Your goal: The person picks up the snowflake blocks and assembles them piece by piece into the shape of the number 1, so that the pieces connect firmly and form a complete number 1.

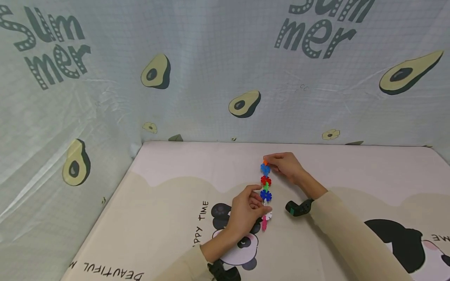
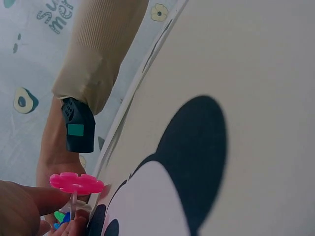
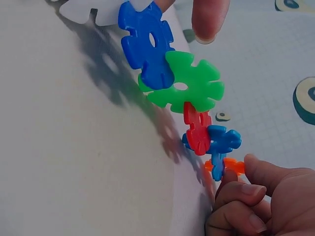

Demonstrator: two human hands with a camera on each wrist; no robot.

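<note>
A chain of interlocking plastic discs point(image 1: 266, 195), notched round their rims, runs away from me low over the table. My right hand point(image 1: 286, 166) pinches the orange disc point(image 3: 235, 166) at its far end between thumb and fingers. From there follow blue, red, green point(image 3: 199, 81) and dark blue point(image 3: 147, 46) discs, then white ones. A pink disc point(image 2: 77, 183) forms the near end. My left hand point(image 1: 244, 210) grips the chain by its white part, thumb close to the pink disc. Part of the white discs is hidden behind the left fingers.
The table cover point(image 1: 168, 160) carries a printed panda point(image 1: 239, 249) under the left hand and another point(image 1: 404, 242) at the right. Behind the table hangs a sheet point(image 1: 197, 47) printed with avocados. Each wrist wears a black device point(image 1: 299, 208).
</note>
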